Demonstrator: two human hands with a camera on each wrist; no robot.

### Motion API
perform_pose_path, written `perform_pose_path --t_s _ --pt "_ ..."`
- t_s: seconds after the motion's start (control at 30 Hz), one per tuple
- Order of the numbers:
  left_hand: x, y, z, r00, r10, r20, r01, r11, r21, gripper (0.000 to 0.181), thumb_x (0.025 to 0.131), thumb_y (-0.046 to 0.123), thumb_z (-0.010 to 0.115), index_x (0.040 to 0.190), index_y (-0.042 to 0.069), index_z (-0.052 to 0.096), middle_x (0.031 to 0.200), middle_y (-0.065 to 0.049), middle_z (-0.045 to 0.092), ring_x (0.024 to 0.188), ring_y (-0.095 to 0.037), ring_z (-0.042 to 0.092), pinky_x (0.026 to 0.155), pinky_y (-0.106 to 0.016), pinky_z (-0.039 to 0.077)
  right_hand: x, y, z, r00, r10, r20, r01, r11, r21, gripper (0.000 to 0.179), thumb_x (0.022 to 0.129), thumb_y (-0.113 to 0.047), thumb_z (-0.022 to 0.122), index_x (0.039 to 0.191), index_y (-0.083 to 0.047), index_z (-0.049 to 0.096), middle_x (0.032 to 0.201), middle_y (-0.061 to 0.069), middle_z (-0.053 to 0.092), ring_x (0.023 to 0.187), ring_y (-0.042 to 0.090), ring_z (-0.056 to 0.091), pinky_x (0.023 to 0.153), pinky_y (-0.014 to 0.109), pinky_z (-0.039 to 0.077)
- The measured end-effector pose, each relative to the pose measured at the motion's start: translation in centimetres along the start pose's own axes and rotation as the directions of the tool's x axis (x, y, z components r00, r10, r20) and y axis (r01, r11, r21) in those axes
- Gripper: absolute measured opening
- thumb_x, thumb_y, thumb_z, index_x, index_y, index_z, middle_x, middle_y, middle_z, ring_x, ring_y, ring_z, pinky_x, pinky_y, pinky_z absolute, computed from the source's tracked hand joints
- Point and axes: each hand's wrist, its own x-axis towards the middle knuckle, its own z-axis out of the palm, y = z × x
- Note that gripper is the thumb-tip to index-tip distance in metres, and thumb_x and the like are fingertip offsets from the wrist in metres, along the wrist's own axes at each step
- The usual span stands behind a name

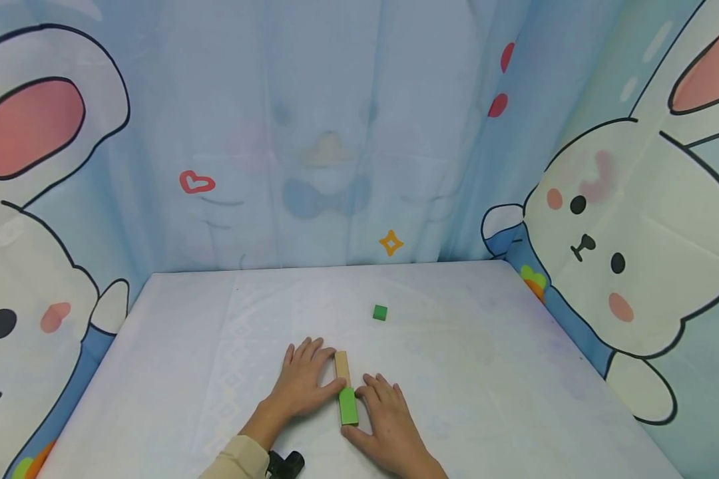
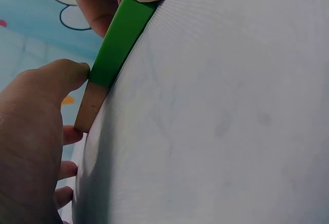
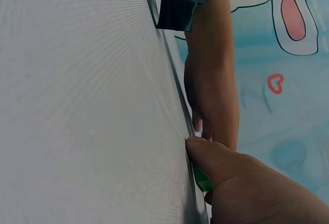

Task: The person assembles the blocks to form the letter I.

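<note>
Two blocks are laid end to end on a white cloth-covered table (image 1: 485,379): one bright green rectangular block (image 1: 348,407) at the near end and one pale wooden rectangular block (image 1: 341,368) at the far end. Their ends are seen meeting, and a nearly straight line is formed by the pair. Both blocks are flanked by two bare hands. The left hand (image 1: 302,382) is held widely spread, its thumb placed at the joint between the blocks and its forefinger set at the far end of the wooden block. The right hand (image 1: 389,426) is held loosely spread, its thumb laid against the near end of the green block and its forefinger against that block's right side. One small dark green cube (image 1: 380,313) is left farther back on the table, well apart from the hands. One beige sleeve (image 1: 239,459) and one black device (image 1: 284,464) are seen at the left wrist. Behind the table, a pale blue curtain (image 1: 419,100) is hung, on which one red heart outline (image 1: 197,181) and one orange star (image 1: 391,243) are printed.
</note>
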Motion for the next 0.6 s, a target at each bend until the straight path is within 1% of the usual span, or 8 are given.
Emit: perform_pose_path --t_s 0.17,0.27,0.4,0.47,0.6 --pt "-0.09 -0.24 0.16 1.000 0.007 0.006 -0.007 1.000 -0.007 0.068 0.095 0.059 0.058 0.148 0.017 0.054 0.156 -0.017 0.048 0.151 -0.043 0.035 0.122 -0.070 0.020 0.16 0.09 0.27 1.000 0.015 0.015 -0.015 1.000 -0.005 0.061 0.087 -0.060 0.073 0.125 -0.015 0.057 0.155 0.019 0.048 0.149 0.043 0.039 0.118 0.071 0.028" --pt "-0.21 -0.39 0.19 1.000 0.024 0.011 -0.024 0.999 -0.023 0.068 0.095 0.059 0.059 0.151 0.021 0.052 0.156 -0.017 0.049 0.150 -0.045 0.036 0.121 -0.071 0.020 0.16 0.14 0.35 1.000 0.015 0.013 -0.015 1.000 -0.004 0.061 0.087 -0.061 0.073 0.126 -0.015 0.057 0.155 0.018 0.047 0.149 0.043 0.038 0.118 0.071 0.028" --pt "-0.54 -0.40 0.00 0.998 0.054 0.026 -0.053 0.998 -0.047 0.066 0.092 0.061 0.062 0.149 0.027 0.056 0.155 -0.016 0.050 0.150 -0.046 0.035 0.120 -0.074 0.019 0.17 0.21 0.37 1.000 0.007 -0.003 -0.007 1.000 -0.014 0.061 0.087 -0.060 0.073 0.125 -0.016 0.058 0.154 0.018 0.048 0.149 0.043 0.039 0.118 0.071 0.029" --pt "-0.69 -0.32 -0.13 0.997 0.060 0.037 -0.058 0.997 -0.054 0.067 0.091 0.062 0.063 0.149 0.030 0.057 0.156 -0.016 0.049 0.152 -0.045 0.034 0.121 -0.073 0.017 0.23 0.25 0.43 1.000 0.008 -0.008 -0.008 1.000 -0.023 0.060 0.087 -0.060 0.073 0.125 -0.016 0.058 0.154 0.018 0.048 0.149 0.043 0.039 0.118 0.070 0.029" --pt "-0.78 -0.37 -0.16 0.997 0.065 0.038 -0.063 0.997 -0.048 0.068 0.089 0.064 0.064 0.148 0.030 0.058 0.157 -0.015 0.049 0.152 -0.044 0.034 0.120 -0.073 0.018 0.20 0.22 0.39 1.000 0.001 -0.020 -0.001 1.000 -0.020 0.060 0.087 -0.060 0.074 0.124 -0.016 0.058 0.154 0.018 0.049 0.148 0.043 0.040 0.117 0.071 0.030"
